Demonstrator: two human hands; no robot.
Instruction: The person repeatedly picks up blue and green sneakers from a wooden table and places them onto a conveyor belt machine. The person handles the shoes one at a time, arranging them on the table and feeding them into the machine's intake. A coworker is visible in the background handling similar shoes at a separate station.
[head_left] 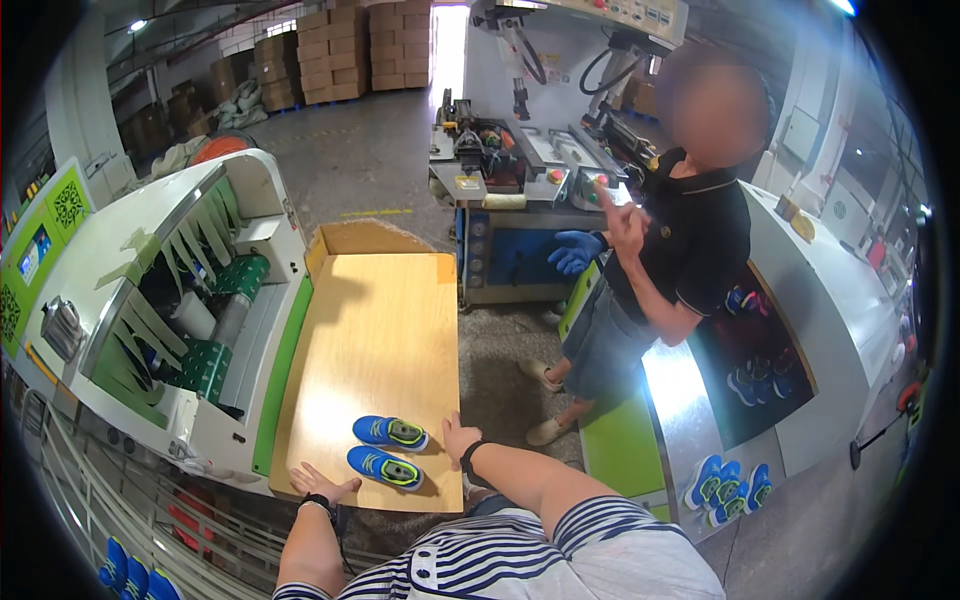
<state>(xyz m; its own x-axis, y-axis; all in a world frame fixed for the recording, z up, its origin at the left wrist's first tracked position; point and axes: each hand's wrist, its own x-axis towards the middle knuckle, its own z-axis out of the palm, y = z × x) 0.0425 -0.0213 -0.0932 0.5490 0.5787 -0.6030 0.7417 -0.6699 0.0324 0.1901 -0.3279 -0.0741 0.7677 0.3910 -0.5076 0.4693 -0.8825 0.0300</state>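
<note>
A pair of blue sneakers with lime-green trim lies side by side near the close end of a light wood-topped table: the far shoe (380,431) and the near shoe (376,466). Both toes point left. My left hand (322,483) rests on the table's near left corner, fingers spread, left of the shoes and apart from them. At the right edge of the tabletop (370,330), just beyond the shoe heels, my right hand (460,440) is closed over the edge, its fingers partly hidden. Neither hand touches a shoe.
A white-green conveyor machine (225,330) with hanging strips flanks the table's left. Across the aisle stands a person (690,230) wearing one blue glove, beside a workbench machine (530,190). More blue sneakers (728,490) sit on a metal surface at right. Stacked cartons (335,55) fill the back.
</note>
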